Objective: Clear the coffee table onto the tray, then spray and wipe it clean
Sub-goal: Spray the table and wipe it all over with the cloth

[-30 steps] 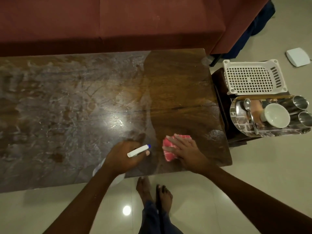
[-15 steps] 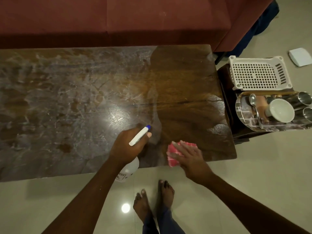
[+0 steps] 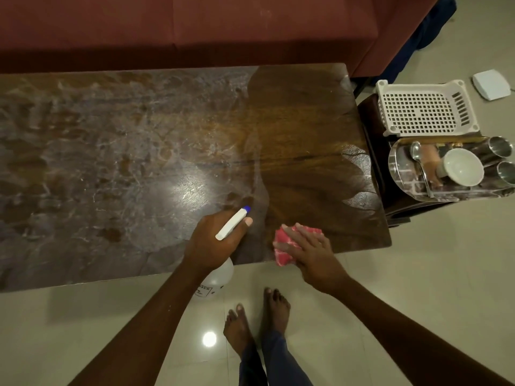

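Near edge of the coffee table (image 3: 139, 162), toward its right corner: both hands work here, over open tiled floor (image 3: 418, 274) on the person's side, two bare feet (image 3: 256, 319) planted close to the table. Left hand (image 3: 214, 240) is wrapped round the neck of the spray bottle (image 3: 218, 275), its white nozzle with the blue tip aimed across the tabletop; the bottle's round body hangs past the near edge, over the floor. Right hand (image 3: 309, 252) lies flat, fingers straight and spread, pressing the pink cloth (image 3: 281, 247) onto the wood; the cloth's lower end laps over the near edge. Far edge: red sofa (image 3: 195, 29) runs close along its whole length. Right edge: a low dark side table (image 3: 373, 162) just beside it. Surface: whitish streaky film over the left and middle, bare dark wood on the right part, with two filmy patches near the right edge. Ceiling light glares off the middle and off the floor. Count on the side table: one white slotted basket (image 3: 423, 111), one tray (image 3: 397, 174) holding one spoon (image 3: 416, 154), one white cup (image 3: 462, 171) on its side, two steel tumblers (image 3: 501, 147). One flat white object (image 3: 490, 84) lies on the floor beyond.
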